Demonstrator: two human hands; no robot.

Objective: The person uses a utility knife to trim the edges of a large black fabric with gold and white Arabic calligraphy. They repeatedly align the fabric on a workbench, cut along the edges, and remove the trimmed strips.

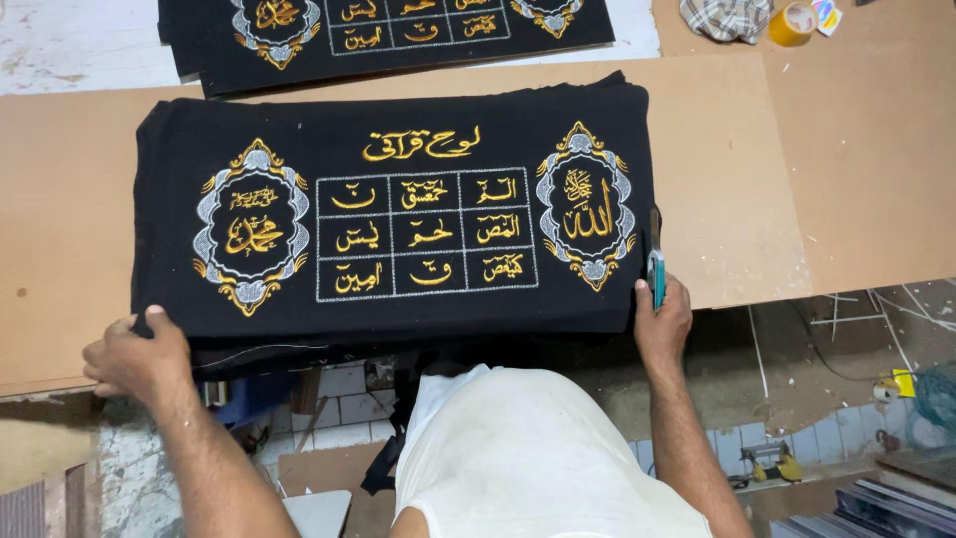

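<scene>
Between the two hands a black embroidered cloth (398, 239) is spread flat on a brown board (737, 179), its near edge reaching the board's lip. The near left corner is gripped by the left hand (134, 359), fingers curled under the stacked fabric and thumb laid on top. At the near right corner the right hand (662, 324) is closed around a slim blue cutter (656, 267), which is held upright against the cloth's edge. Beyond the hands, a second black embroidered cloth (398, 30) is laid. Far past the right hand, a yellow tape roll (792, 24) is seen beside a checked rag (725, 17).
</scene>
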